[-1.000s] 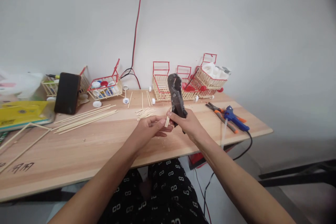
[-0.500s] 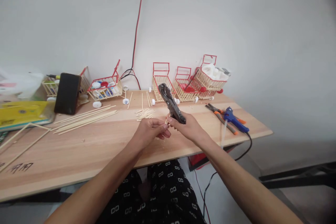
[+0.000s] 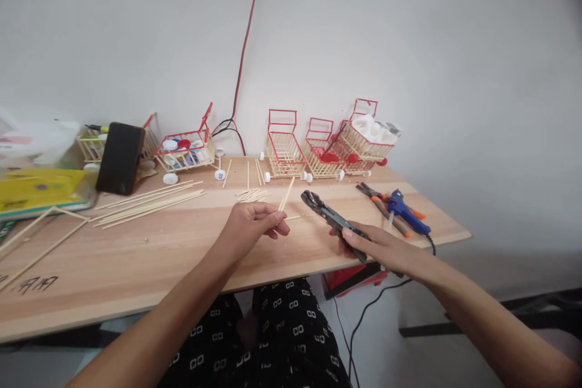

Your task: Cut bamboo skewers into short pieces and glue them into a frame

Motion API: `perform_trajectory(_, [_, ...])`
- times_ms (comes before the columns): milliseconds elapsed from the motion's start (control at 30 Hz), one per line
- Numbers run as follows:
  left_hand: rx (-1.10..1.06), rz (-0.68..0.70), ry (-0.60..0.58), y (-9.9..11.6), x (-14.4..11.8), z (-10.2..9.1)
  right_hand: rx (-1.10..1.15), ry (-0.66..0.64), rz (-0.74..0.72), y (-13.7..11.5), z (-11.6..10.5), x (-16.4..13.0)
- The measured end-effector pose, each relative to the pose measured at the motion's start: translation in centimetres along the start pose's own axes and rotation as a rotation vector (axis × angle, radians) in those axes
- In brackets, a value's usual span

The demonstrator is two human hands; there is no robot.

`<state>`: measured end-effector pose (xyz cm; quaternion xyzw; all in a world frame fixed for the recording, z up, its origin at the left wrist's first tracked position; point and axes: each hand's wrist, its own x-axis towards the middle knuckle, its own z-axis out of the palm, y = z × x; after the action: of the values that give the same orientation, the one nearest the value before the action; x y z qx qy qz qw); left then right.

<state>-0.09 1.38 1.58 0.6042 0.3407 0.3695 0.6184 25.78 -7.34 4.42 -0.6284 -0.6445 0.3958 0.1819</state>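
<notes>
Since the earlier frame our right hand (image 3: 382, 247) has lowered the cutter (image 3: 331, 221) right of the stick (image 3: 286, 194), which our left hand (image 3: 252, 227) pinches low down, light and brittle.

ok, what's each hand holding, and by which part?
Left hand: thin wooden stick, pinched at its lower end. Right hand: dark pliers, by the handles.

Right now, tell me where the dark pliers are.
The dark pliers are in the right hand, low over the table's front edge, right of the left hand pinching a short stick.
</notes>
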Motion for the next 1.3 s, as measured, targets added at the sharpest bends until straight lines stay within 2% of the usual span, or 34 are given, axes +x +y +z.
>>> perform_trajectory(133, [0.008, -0.011, -0.052, 0.1, 0.0, 0.7, 0.018, -0.083, -0.048, -0.3, 0.3, 0.0])
perform_trajectory(300, [0.027, -0.035, -0.099, 0.1, 0.0, 1.2, 0.054, -0.029, -0.091, -1.4, 0.6, 0.4])
perform_trajectory(400, [0.024, -0.043, -0.111, -0.1, 0.1, 1.3, 0.059, -0.051, -0.122, -1.7, 0.8, 0.7])
perform_trajectory(700, [0.041, -0.068, -0.099, -0.3, 0.3, 1.2, 0.02, -0.106, -0.096, -1.5, 1.2, 1.3])
perform_trajectory(967, [0.069, -0.057, -0.081, -0.3, 0.1, 1.4, -0.027, -0.066, -0.077, -2.0, 1.3, 1.1])
perform_trajectory(1300, [0.123, -0.082, -0.053, 0.3, 0.2, 1.9, -0.221, -0.015, -0.086, -2.8, 1.3, 0.8])
